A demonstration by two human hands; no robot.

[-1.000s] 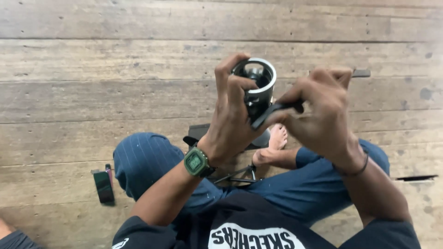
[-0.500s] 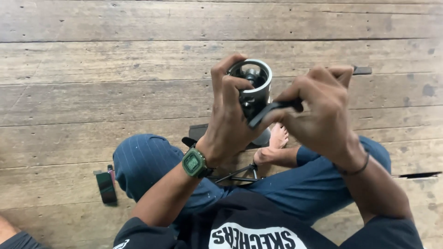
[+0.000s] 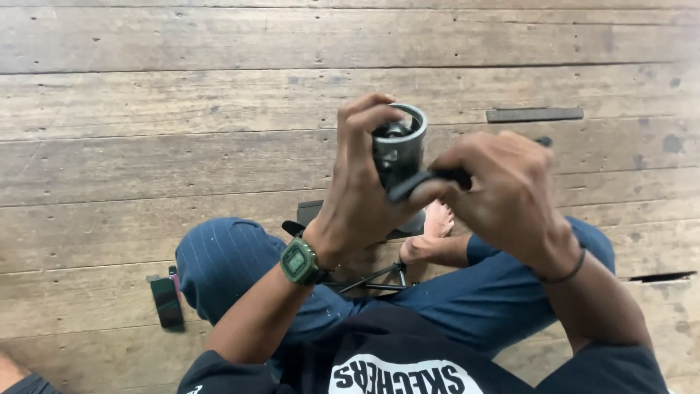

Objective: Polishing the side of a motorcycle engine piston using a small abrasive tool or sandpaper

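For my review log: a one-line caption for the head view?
Seated cross-legged on wooden floor, left hand grips grey cylindrical part; right hand holds dark tool.

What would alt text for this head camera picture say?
Seen from above, a person sitting cross-legged on a wooden plank floor grips a dark metal cylinder in the left hand while the right hand holds a black tool handle against it. A green wristwatch is on the left wrist.
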